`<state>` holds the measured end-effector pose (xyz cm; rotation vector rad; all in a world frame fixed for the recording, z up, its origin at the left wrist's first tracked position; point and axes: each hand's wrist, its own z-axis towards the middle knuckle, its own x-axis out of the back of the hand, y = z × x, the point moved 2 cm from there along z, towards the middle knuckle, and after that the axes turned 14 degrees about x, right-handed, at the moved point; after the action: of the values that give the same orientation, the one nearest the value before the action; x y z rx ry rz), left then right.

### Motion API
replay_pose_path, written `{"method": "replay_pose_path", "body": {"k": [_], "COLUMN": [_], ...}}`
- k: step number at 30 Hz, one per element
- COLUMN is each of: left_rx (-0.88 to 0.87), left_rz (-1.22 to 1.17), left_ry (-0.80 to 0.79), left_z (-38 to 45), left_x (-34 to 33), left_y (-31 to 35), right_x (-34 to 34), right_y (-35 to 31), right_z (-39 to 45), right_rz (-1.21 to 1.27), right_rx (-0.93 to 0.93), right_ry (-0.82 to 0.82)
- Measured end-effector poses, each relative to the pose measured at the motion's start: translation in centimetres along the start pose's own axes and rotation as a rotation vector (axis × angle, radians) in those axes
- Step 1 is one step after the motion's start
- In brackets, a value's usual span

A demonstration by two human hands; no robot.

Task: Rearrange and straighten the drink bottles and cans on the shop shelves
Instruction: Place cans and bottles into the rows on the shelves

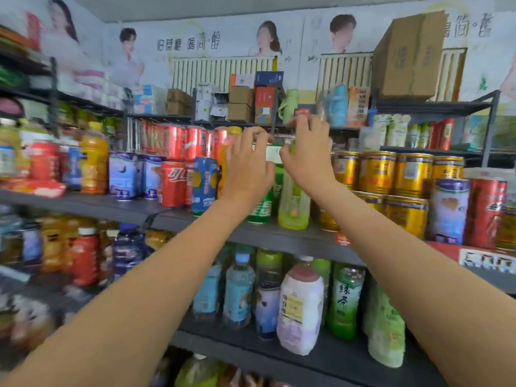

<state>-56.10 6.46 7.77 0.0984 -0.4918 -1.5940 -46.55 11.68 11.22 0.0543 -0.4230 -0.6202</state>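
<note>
Both my hands reach to the middle shelf (279, 238). My left hand (248, 166) lies against a green bottle (261, 210) with white lettering, and its fingers curl over the hidden top. My right hand (307, 155) grips the upper part of a pale yellow-green bottle (293, 205) standing right beside the green one. An orange bottle with a yellow cap (223, 152) stands just left of my left hand. The frame is blurred, so the bottle caps under my fingers cannot be made out.
Red cola cans (171, 184) and a blue can (203, 185) stand to the left, with stacked gold cans (377, 174) to the right. Bottles of water and green tea (344, 300) fill the shelf below. Cardboard boxes (407, 57) sit on the top shelf.
</note>
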Motion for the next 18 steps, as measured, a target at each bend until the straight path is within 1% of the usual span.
{"method": "replay_pose_path", "body": {"k": [3, 7, 8, 10, 15, 18], "left_rx": [0.017, 0.087, 0.101, 0.14, 0.246, 0.349], "left_rz": [0.137, 0.317, 0.34, 0.385, 0.589, 0.631], "left_ry": [-0.002, -0.09, -0.108, -0.151, -0.256, -0.246], "left_z": [-0.1, -0.6, -0.8, -1.3, -2.3, -2.3], "left_x": [4.9, 12.3, 14.3, 17.9, 26.3, 30.3], "left_y": [-6.7, -15.9, -18.1, -23.1, -34.6, -40.6], "right_x": [-3.1, -7.3, -8.4, -10.8, -15.9, -19.5], "right_y": [-7.5, -18.9, -21.8, -27.3, -39.2, -44.4], "right_z": [1.1, 2.2, 2.5, 2.8, 3.7, 4.1], "right_rz": [0.09, 0.217, 0.232, 0.244, 0.272, 0.31], "right_rx": [0.042, 0.101, 0.104, 0.125, 0.276, 0.316], "right_ry": [-0.015, -0.041, -0.067, -0.173, -0.321, -0.41]}}
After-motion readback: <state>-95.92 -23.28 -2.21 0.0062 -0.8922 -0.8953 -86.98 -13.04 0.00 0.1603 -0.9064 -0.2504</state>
